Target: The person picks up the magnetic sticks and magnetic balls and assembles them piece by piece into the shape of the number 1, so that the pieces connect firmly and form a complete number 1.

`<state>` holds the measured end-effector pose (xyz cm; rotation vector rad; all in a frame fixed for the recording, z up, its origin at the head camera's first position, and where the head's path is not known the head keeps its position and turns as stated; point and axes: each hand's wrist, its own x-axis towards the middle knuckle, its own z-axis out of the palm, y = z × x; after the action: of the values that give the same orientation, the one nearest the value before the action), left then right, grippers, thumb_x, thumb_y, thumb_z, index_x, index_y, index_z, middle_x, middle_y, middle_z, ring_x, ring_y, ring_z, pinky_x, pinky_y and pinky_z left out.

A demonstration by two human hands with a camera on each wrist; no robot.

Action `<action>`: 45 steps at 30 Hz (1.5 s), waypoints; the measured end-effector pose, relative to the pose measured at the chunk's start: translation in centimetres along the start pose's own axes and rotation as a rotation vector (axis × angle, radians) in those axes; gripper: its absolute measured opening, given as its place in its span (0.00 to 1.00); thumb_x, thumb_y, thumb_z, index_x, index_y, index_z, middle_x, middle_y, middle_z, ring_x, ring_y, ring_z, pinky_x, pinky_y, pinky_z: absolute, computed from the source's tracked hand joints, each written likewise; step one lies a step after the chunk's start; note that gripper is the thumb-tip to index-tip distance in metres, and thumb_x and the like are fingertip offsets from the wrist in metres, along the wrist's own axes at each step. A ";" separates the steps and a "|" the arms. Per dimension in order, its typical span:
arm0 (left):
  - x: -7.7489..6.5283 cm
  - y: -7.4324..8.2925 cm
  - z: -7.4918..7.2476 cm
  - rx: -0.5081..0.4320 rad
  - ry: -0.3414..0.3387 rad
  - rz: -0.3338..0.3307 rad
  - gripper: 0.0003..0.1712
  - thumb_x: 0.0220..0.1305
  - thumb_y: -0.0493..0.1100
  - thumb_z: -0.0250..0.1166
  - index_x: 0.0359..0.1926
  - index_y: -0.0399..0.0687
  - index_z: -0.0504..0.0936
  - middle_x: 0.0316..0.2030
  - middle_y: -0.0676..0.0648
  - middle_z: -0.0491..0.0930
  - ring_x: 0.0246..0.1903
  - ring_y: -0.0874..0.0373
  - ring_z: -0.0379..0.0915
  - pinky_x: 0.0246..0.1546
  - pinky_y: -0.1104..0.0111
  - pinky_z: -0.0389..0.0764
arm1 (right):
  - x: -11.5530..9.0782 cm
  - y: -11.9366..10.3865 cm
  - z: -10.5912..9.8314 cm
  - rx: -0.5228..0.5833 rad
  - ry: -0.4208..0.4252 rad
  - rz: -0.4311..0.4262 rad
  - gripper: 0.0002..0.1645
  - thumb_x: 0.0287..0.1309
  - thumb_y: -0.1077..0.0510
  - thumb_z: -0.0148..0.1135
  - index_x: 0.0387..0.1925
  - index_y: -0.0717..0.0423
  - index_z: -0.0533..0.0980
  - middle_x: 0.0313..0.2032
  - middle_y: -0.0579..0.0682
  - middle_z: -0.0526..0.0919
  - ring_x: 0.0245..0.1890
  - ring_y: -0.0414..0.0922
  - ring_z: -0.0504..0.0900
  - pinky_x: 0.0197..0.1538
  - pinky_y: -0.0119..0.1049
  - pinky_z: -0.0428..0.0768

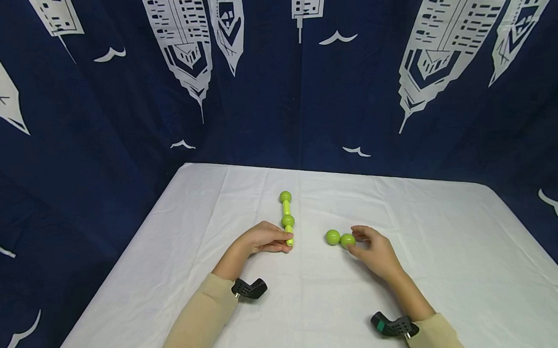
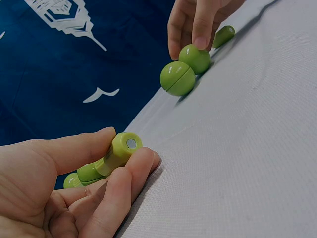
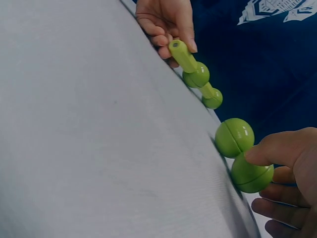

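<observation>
My left hand pinches the near green rod of a straight chain between thumb and fingers. Its free end has a grey disc. Beyond that rod come a green ball, a second yellow-green rod and a far ball. On the right, my right hand holds a green ball, thumb on one side and fingers on the other. Against its left side sits another green ball. The left wrist view also shows a loose green rod beside the right hand, hidden in the head view.
A white cloth with soft creases covers the table. Dark blue curtain with white building and bird prints hangs behind and along the sides. Black wrist cameras sit on the left cuff and the right cuff.
</observation>
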<state>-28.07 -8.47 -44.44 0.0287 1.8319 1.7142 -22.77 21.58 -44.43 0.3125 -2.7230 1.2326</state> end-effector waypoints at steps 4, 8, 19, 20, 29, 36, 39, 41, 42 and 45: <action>-0.1 0.1 0.0 0.001 0.004 -0.007 0.10 0.65 0.39 0.66 0.36 0.32 0.84 0.25 0.45 0.84 0.26 0.62 0.82 0.28 0.80 0.82 | 0.0 -0.1 0.5 -0.044 0.003 0.000 0.29 0.56 0.61 0.69 0.57 0.70 0.72 0.50 0.63 0.79 0.52 0.58 0.77 0.59 0.54 0.74; -0.1 0.2 0.0 0.004 0.009 -0.011 0.10 0.65 0.39 0.66 0.36 0.33 0.84 0.25 0.45 0.84 0.26 0.62 0.83 0.29 0.80 0.82 | -0.1 -0.2 0.8 -0.078 0.021 -0.003 0.29 0.55 0.61 0.70 0.56 0.69 0.72 0.50 0.64 0.79 0.52 0.59 0.77 0.57 0.55 0.75; -0.3 0.3 0.1 0.008 0.010 -0.004 0.11 0.65 0.39 0.66 0.36 0.32 0.84 0.24 0.45 0.84 0.26 0.62 0.82 0.29 0.80 0.82 | -0.3 -0.1 1.2 -0.129 0.038 -0.025 0.27 0.55 0.61 0.70 0.55 0.69 0.74 0.50 0.64 0.79 0.53 0.60 0.77 0.57 0.56 0.75; -0.3 0.3 0.1 0.005 0.010 -0.007 0.11 0.65 0.39 0.66 0.36 0.32 0.84 0.24 0.45 0.84 0.26 0.62 0.82 0.29 0.80 0.82 | -0.3 -0.1 1.2 -0.129 0.043 -0.027 0.27 0.55 0.61 0.70 0.54 0.69 0.74 0.50 0.64 0.79 0.52 0.60 0.77 0.56 0.56 0.75; -0.3 0.2 0.0 0.011 0.007 0.001 0.10 0.65 0.39 0.66 0.34 0.33 0.83 0.24 0.46 0.84 0.26 0.63 0.82 0.28 0.80 0.82 | -0.4 -0.5 0.9 -0.091 0.092 -0.053 0.26 0.53 0.63 0.71 0.52 0.68 0.75 0.46 0.63 0.81 0.49 0.58 0.78 0.54 0.54 0.78; -0.3 0.1 0.1 0.014 0.006 0.012 0.10 0.66 0.39 0.65 0.36 0.32 0.83 0.23 0.46 0.84 0.24 0.63 0.82 0.26 0.81 0.81 | -0.3 -1.0 0.5 -0.052 0.099 -0.049 0.27 0.52 0.64 0.72 0.53 0.68 0.75 0.47 0.62 0.81 0.49 0.57 0.79 0.55 0.55 0.77; -0.3 0.1 0.1 0.010 0.002 0.014 0.10 0.66 0.38 0.65 0.36 0.32 0.83 0.23 0.47 0.83 0.24 0.64 0.81 0.25 0.82 0.80 | -0.3 -1.3 0.3 -0.042 0.101 -0.047 0.27 0.53 0.64 0.72 0.53 0.68 0.75 0.46 0.61 0.81 0.48 0.57 0.79 0.54 0.55 0.77; -0.3 0.1 0.1 0.009 0.003 0.013 0.10 0.66 0.38 0.65 0.36 0.32 0.83 0.22 0.47 0.83 0.24 0.64 0.81 0.25 0.82 0.80 | -0.3 -1.5 0.3 -0.031 0.101 -0.043 0.27 0.53 0.64 0.72 0.53 0.68 0.75 0.46 0.61 0.81 0.48 0.56 0.79 0.54 0.54 0.77; -0.4 0.1 0.1 0.007 0.003 0.011 0.10 0.66 0.38 0.65 0.36 0.32 0.83 0.22 0.47 0.83 0.24 0.64 0.81 0.25 0.82 0.80 | -0.3 -1.6 0.3 -0.024 0.101 -0.041 0.27 0.53 0.64 0.72 0.53 0.68 0.75 0.46 0.61 0.82 0.48 0.56 0.79 0.53 0.53 0.78; -0.3 0.1 0.1 0.005 0.002 0.007 0.09 0.65 0.38 0.65 0.36 0.32 0.83 0.22 0.46 0.83 0.24 0.64 0.82 0.25 0.82 0.80 | -0.4 -2.1 0.3 -0.006 0.104 -0.038 0.27 0.53 0.64 0.72 0.53 0.68 0.75 0.45 0.60 0.82 0.47 0.54 0.80 0.51 0.51 0.79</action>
<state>-27.84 -8.49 -44.22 0.0358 1.8400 1.7151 -21.93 20.05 -43.19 0.2899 -2.6205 1.1960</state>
